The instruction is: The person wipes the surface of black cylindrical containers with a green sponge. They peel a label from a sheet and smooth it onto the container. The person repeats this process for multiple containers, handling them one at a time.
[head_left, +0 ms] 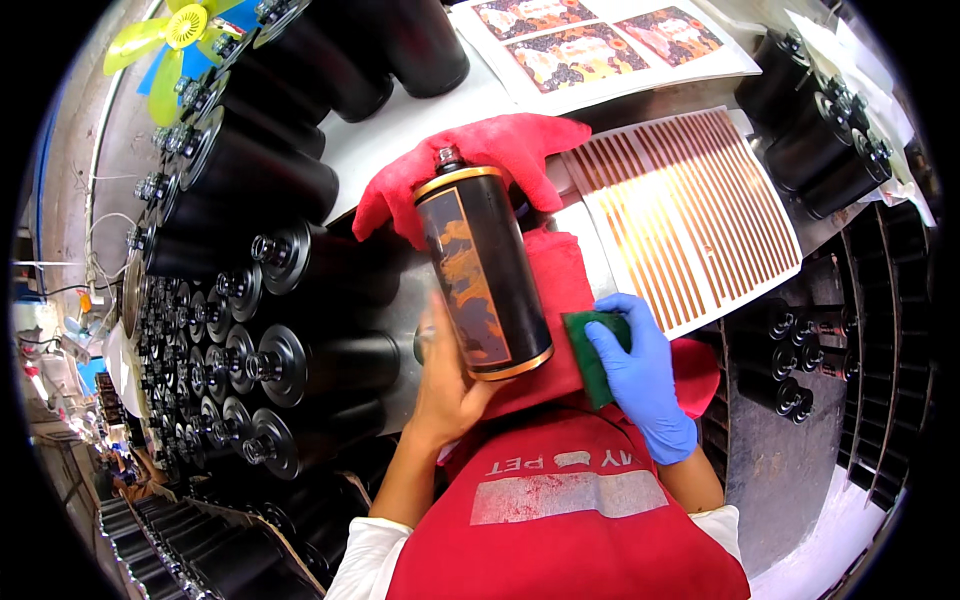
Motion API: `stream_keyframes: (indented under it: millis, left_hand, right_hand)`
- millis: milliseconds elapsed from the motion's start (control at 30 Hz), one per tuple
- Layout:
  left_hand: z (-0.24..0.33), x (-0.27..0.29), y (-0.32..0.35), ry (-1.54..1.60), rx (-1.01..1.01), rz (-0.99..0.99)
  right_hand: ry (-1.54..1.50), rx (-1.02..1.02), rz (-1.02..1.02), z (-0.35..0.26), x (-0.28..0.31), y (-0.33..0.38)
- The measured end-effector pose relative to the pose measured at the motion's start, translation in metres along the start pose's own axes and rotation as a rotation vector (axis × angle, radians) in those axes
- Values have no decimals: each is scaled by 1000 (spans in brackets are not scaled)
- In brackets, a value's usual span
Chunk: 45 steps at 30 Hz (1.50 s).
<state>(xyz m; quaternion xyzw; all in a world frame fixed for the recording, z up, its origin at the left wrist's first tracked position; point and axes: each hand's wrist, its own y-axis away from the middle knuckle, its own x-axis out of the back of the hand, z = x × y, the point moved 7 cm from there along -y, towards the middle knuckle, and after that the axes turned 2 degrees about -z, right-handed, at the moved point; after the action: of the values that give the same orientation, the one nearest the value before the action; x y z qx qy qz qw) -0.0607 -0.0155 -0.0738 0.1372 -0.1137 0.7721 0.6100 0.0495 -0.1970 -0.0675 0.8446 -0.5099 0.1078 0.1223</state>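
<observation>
A black cylindrical bottle (515, 270) with gold bands at both ends and a clear threaded neck lies tilted over red cloth (560, 265), its neck pointing away from me. Along its left face runs a long dark panel with an orange and grey pattern, edged in gold. My bare left hand (447, 385) grips the bottle's lower left side near the base, its fingertips slightly blurred. In a blue glove, my right hand (640, 365) is closed on a green scouring pad (590, 350), just right of the bottle's base and apart from it.
Many black bottles (330, 365) crowd the left side, others stand at the far right. A sheet of gold strips (690, 215) lies right of the cloth. Beyond it are printed pattern sheets (575, 55). A yellow-green fan (185, 28) is at the upper left.
</observation>
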Motion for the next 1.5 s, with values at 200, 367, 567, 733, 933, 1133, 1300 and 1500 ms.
stream_keyframes:
  millis: [200,367,567,733,933,1133,1300,1500]
  left_hand:
    - [74,-16,-17,-813,-283,79]
    - [37,-4,-16,-260,-232,20]
    - [36,0,-11,-223,-215,56]
    - [80,-18,-19,-966,-206,19]
    - [34,-2,-12,-177,-191,43]
    - [62,-3,-13,-438,-280,144]
    - [73,-10,-20,-725,-323,149]
    - [27,-2,-3,-73,-176,96]
  right_hand:
    - [21,208,-50,-66,-14,20]
    - [-205,-84,-75,-5,-14,5]
    - [-91,-85,6,-2,-1,5]
    - [-32,129,-83,-60,-18,19]
    - [-89,-25,-49,-6,-11,6]
    - [-106,-50,12,-25,0,9]
    - [-122,11,-35,-25,-13,11]
    - [-254,-87,27,-14,-2,11]
